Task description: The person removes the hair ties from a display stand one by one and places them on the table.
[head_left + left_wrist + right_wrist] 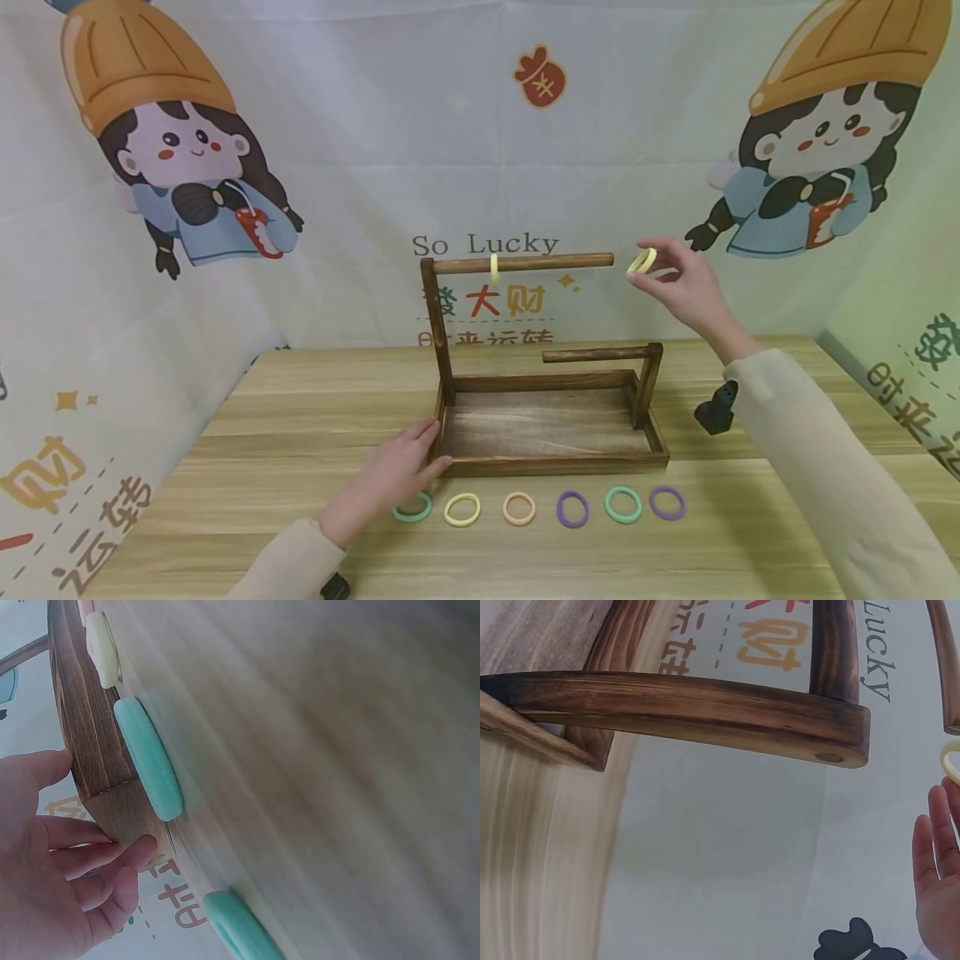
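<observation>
Up at the right, my right hand (686,287) pinches a pale yellow ring (642,261) between thumb and fingers, just off the free end of the upper bar (555,262). Another pale yellow ring (494,268) hangs on that bar. Both belong to a dark wooden rack (555,465) with a tray base. My left hand (397,467) holds the tray's front left corner, thumb along the front and fingers at the side. Close to it lie a green ring (148,761) and a second green ring (241,928), the latter hidden in the head view.
In front of the tray a row continues with a yellow ring (462,522), a peach ring (519,521), a purple ring (573,523), a green ring (623,520) and another purple ring (667,515). A shorter lower bar (592,355) points left from the right post (647,392). Printed cloth hangs behind.
</observation>
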A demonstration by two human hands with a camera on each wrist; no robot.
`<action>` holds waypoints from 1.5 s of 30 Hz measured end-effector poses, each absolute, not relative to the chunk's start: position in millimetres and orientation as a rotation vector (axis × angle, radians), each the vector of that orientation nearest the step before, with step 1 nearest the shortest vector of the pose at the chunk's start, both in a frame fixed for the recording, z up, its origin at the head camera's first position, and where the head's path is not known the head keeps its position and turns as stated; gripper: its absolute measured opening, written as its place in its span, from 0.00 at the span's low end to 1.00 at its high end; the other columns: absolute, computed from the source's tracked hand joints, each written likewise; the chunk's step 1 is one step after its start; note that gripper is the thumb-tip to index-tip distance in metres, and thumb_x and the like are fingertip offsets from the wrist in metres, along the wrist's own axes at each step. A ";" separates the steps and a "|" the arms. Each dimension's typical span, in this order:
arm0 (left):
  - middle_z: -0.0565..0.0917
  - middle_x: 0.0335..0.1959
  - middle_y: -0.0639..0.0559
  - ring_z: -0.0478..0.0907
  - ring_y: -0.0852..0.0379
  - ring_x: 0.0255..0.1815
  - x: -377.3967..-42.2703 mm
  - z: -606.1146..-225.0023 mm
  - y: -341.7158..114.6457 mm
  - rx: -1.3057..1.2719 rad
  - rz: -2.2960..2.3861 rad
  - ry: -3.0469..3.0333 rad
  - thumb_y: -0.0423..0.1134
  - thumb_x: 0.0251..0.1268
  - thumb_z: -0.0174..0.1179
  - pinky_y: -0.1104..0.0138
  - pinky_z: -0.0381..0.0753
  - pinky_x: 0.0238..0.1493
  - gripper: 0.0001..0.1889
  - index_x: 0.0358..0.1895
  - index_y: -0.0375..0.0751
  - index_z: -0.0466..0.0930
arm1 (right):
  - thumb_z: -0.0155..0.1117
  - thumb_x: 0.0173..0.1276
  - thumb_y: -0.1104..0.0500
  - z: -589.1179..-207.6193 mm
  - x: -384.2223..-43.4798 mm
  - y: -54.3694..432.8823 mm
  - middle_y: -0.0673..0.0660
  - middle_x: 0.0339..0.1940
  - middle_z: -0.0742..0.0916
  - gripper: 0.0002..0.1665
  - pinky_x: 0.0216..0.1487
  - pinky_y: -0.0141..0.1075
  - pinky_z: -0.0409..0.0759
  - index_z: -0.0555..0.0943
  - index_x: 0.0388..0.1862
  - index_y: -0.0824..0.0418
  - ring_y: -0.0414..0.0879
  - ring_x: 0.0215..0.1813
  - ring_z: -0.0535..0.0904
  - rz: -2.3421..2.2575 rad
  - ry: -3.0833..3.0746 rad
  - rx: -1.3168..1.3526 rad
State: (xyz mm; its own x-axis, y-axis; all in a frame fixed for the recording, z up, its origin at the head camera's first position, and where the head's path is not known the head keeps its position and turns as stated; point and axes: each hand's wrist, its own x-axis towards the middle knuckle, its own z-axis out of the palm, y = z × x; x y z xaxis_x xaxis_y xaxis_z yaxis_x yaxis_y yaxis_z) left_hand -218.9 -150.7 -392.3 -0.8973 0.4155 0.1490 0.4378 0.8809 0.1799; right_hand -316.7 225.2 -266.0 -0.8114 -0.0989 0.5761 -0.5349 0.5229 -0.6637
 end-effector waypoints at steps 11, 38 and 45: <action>0.66 0.58 0.36 0.65 0.40 0.56 -218.1 -391.1 -150.6 -0.685 -0.326 -2.934 0.50 0.61 0.52 0.53 0.67 0.53 0.31 0.58 0.25 0.64 | 0.65 0.56 0.59 -274.9 -305.2 234.4 0.62 0.40 0.79 0.22 0.32 0.23 0.73 0.70 0.46 0.68 0.39 0.33 0.75 1.286 -2.286 0.483; 0.65 0.59 0.36 0.65 0.40 0.56 -218.1 -390.6 -150.0 -0.672 -0.319 -2.948 0.52 0.61 0.51 0.53 0.68 0.51 0.32 0.58 0.26 0.64 | 0.62 0.59 0.60 -307.6 -281.6 253.4 0.64 0.42 0.77 0.24 0.30 0.24 0.75 0.72 0.53 0.69 0.36 0.33 0.76 1.302 -2.326 0.560; 0.65 0.59 0.36 0.65 0.40 0.56 -217.4 -390.1 -149.9 -0.672 -0.320 -2.954 0.50 0.61 0.52 0.52 0.67 0.52 0.31 0.58 0.26 0.64 | 0.62 0.58 0.63 -319.6 -274.4 259.9 0.60 0.42 0.78 0.23 0.30 0.24 0.75 0.72 0.52 0.70 0.37 0.33 0.77 1.296 -2.311 0.561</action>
